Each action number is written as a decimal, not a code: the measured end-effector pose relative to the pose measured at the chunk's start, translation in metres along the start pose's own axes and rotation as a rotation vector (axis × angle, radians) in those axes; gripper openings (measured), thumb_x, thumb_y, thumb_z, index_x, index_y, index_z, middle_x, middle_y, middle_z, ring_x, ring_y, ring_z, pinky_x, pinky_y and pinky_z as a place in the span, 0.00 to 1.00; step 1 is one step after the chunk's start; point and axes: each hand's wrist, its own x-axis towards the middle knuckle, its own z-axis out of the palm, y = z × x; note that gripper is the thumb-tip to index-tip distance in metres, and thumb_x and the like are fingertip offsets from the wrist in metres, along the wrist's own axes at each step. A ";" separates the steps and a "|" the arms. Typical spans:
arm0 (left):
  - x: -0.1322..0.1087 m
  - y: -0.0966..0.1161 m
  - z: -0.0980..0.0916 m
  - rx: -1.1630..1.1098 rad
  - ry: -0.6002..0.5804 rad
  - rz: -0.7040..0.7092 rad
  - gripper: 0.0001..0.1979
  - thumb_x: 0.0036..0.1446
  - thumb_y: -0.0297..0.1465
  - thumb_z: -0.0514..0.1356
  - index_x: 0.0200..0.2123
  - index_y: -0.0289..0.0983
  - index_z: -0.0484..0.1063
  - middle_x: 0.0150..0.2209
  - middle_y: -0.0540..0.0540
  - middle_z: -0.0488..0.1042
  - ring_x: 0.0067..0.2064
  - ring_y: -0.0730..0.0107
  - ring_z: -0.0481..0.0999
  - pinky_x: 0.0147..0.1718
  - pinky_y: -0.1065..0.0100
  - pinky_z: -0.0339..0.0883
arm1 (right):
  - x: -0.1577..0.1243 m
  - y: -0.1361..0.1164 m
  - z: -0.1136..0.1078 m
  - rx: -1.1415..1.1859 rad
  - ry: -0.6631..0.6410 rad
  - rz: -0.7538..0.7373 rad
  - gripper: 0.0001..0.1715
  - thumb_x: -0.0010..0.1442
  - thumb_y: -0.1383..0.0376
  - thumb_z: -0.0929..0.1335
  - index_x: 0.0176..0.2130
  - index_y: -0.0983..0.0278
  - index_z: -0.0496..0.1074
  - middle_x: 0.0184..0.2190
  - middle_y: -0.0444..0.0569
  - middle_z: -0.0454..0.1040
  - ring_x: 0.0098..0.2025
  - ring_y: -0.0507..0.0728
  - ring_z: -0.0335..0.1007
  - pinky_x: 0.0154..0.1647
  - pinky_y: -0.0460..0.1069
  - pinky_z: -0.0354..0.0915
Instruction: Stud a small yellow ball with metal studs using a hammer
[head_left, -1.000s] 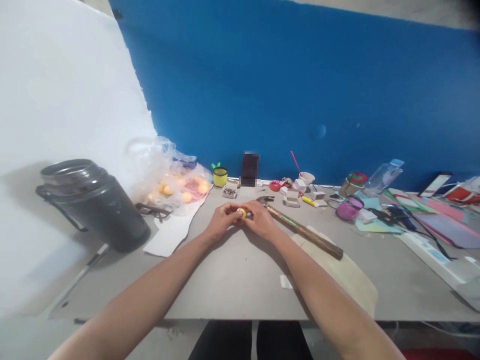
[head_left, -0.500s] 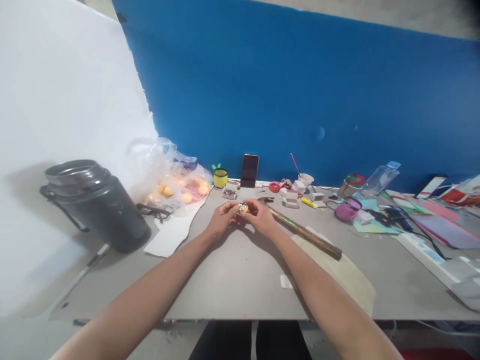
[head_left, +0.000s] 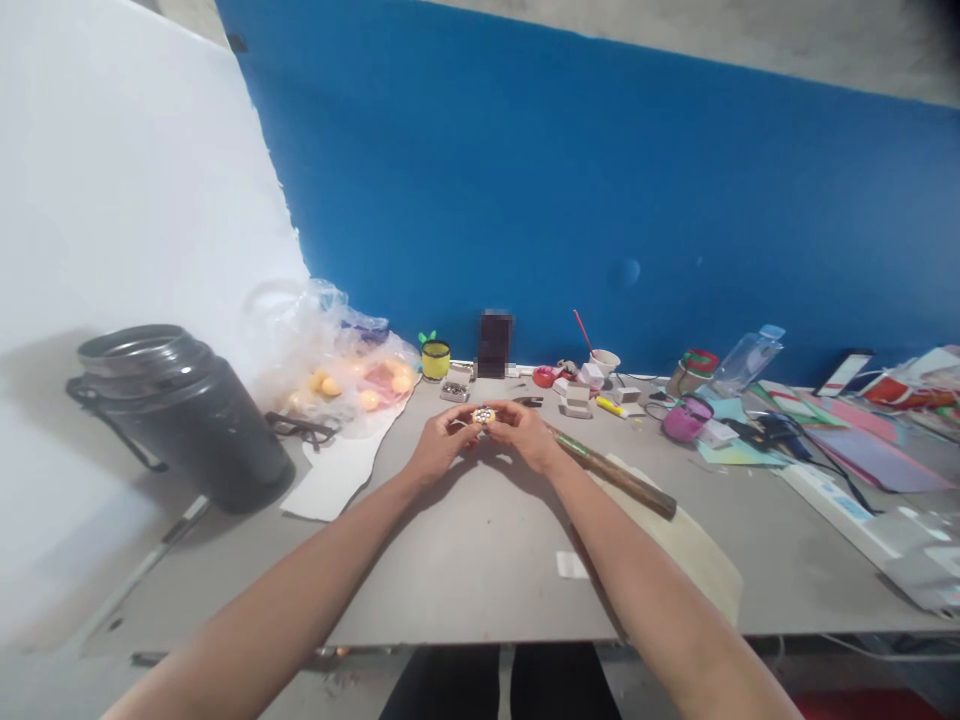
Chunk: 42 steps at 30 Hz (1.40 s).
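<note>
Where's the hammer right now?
In the head view, the hammer lies right of centre on the table, its claw just beyond the right hand, its handle reaching over the beige sheet.

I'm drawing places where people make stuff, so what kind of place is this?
Probably a craft table or workbench: a hammer lies beside the right hand, coloured sheets lie farther right, and a small box of shiny bits sits towards the back.

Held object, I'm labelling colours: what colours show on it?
The held object is yellow with silvery dots; head view.
</note>
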 end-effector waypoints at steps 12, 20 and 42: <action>0.001 -0.002 -0.002 -0.053 0.032 -0.041 0.24 0.47 0.41 0.74 0.46 0.35 0.84 0.35 0.41 0.83 0.32 0.63 0.79 0.38 0.60 0.74 | -0.001 0.000 0.006 -0.034 0.063 -0.021 0.28 0.40 0.56 0.82 0.42 0.62 0.85 0.39 0.51 0.85 0.38 0.59 0.79 0.47 0.57 0.74; 0.002 -0.005 -0.001 -0.127 0.039 -0.029 0.24 0.46 0.40 0.75 0.44 0.33 0.84 0.36 0.40 0.84 0.35 0.59 0.82 0.42 0.56 0.77 | -0.004 -0.003 0.005 -0.097 -0.013 -0.061 0.27 0.47 0.56 0.80 0.46 0.63 0.84 0.41 0.52 0.85 0.40 0.61 0.81 0.50 0.59 0.75; -0.003 0.008 0.000 -0.098 0.072 0.016 0.22 0.45 0.40 0.76 0.42 0.36 0.85 0.39 0.40 0.84 0.36 0.57 0.82 0.43 0.54 0.78 | -0.007 -0.012 0.012 -0.221 0.014 -0.172 0.24 0.50 0.57 0.78 0.47 0.62 0.83 0.44 0.50 0.84 0.48 0.64 0.80 0.55 0.60 0.73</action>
